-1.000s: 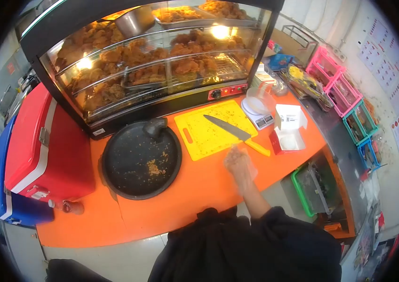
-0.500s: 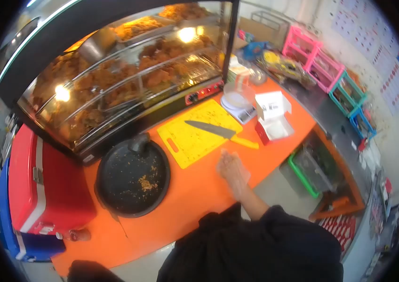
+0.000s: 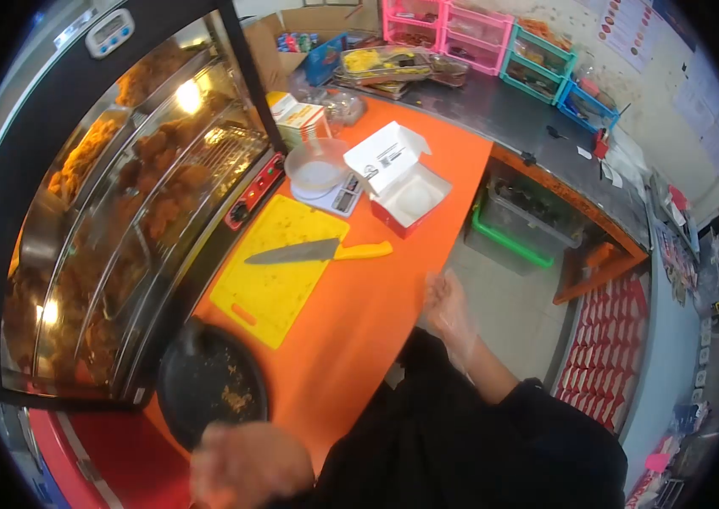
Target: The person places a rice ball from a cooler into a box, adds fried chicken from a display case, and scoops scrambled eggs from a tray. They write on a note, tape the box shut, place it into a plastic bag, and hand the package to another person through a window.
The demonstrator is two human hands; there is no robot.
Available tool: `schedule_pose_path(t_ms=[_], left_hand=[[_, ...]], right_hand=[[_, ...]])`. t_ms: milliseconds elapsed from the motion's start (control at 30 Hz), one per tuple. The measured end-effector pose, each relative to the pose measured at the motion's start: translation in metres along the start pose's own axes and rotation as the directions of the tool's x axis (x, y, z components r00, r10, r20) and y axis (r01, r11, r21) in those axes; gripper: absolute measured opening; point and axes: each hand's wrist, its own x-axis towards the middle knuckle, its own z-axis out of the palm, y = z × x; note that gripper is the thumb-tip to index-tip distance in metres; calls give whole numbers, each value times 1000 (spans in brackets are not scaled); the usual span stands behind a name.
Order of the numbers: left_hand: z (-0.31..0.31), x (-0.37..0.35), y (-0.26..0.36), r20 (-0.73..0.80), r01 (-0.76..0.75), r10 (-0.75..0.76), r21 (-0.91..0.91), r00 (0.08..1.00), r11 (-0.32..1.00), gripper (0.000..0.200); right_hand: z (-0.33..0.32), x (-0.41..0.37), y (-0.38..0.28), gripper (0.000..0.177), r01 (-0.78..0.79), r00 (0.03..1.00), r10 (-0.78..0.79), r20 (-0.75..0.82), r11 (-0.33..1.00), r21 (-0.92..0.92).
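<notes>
My right hand (image 3: 447, 307), in a clear plastic glove, hangs over the table's right edge with its fingers curled in and nothing showing in them. My left hand (image 3: 249, 465), smeared by motion, overlaps the near rim of a round black pan (image 3: 203, 382) with brown crumbs in it. A large knife (image 3: 317, 252) with a yellow handle lies across a yellow cutting board (image 3: 270, 297). Behind it stand an open white-and-red food box (image 3: 410, 199) and a kitchen scale (image 3: 338, 199) bearing a clear plastic bowl (image 3: 319, 165).
A glass display warmer (image 3: 143, 195) full of fried food borders the orange table (image 3: 359, 322) on the left. Below the warmer is a red cooler (image 3: 122, 458). A green-rimmed plastic bin (image 3: 512, 237) sits under the dark counter (image 3: 482, 106), which carries coloured drawers (image 3: 537, 59).
The view has swung right. My left hand has come into view over the pan, and my right hand has shifted from over the table to its edge.
</notes>
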Motion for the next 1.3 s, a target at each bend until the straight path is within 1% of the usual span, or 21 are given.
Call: schedule_pose_path(t_ms=[67, 133, 167, 233, 267, 333, 367, 433, 467, 533, 700, 767, 833, 867, 933, 967, 1000, 1033, 1100, 1200, 1300], left_hand=[[9, -35, 4, 379, 397, -397, 83, 836, 914, 51], [26, -76, 11, 420, 670, -633, 76, 650, 738, 48], [33, -93, 14, 417, 667, -632, 79, 653, 741, 48], [44, -123, 21, 504, 705, -724, 278, 472, 653, 44], [51, -136, 23, 495, 700, -726, 286, 477, 655, 44], [67, -158, 32, 442, 693, -847, 510, 297, 509, 42], [80, -168, 37, 425, 687, -855, 526, 299, 502, 42], [109, -182, 45, 239, 786, -954, 548, 183, 288, 40], [123, -185, 47, 215, 775, -956, 562, 201, 289, 40], [150, -187, 47, 144, 781, -962, 562, 232, 273, 37], [179, -168, 51, 100, 516, -907, 795, 409, 320, 34], [182, -168, 61, 68, 474, -893, 828, 445, 299, 32], [177, -178, 61, -24, 664, -938, 713, 346, 226, 34], [177, -183, 60, -40, 663, -929, 712, 369, 233, 34], [182, -193, 60, -123, 909, -973, 394, 196, 133, 36], [184, -198, 58, -141, 911, -969, 388, 205, 136, 36], [188, -203, 53, -120, 973, -992, 231, 36, 7, 38], [192, -206, 49, -66, 988, -990, 74, -127, -132, 42], [209, -212, 44, -69, 986, -984, 9, -165, -166, 47], [227, -218, 45, -92, 975, -972, -74, -215, -209, 56], [223, -231, 42, -129, 959, -965, -199, -230, -202, 59]], right_hand=[[6, 19, -27, 23, 39, 994, -29, 102, 994, -98], [19, 49, -51, 22, 295, 951, -218, 219, 847, -442], [32, 63, -65, 22, 293, 951, -213, 223, 847, -443], [68, 83, -91, 24, 487, 873, -343, 347, 652, -582], [86, 90, -104, 24, 483, 875, -330, 354, 654, -582], [112, 102, -126, 31, 436, 897, -237, 373, 334, -836], [115, 117, -128, 31, 430, 901, -214, 377, 335, -838], [116, 148, -127, 46, 500, 864, -54, 501, -23, -866], [109, 170, -120, 46, 512, 858, -24, 512, -12, -859], [101, 209, -90, 64, 448, 846, 95, 525, -661, -602], [106, 233, -73, 69, 568, 782, 281, 557, -690, -449], [116, 230, -79, 82, 440, 895, 296, 332, -705, -557], [116, 225, -89, 70, 538, 840, 351, 414, -645, -543], [121, 221, -93, 59, 600, 797, 374, 474, -587, -544], [155, 178, -111, 53, 627, 778, 423, 464, -568, -533], [173, 150, -123, 52, 530, 735, 573, 363, -151, -835], [183, 132, -126, 52, 208, 620, 716, 321, 244, -947], [186, 125, -124, 52, 216, 614, 722, 319, 235, -948], [188, 112, -119, 55, 157, 431, 821, 374, 340, -927], [182, 83, -108, 55, 97, 405, 754, 518, 528, -844], [184, 56, -115, 50, 194, 460, 708, 536, 509, -838]])
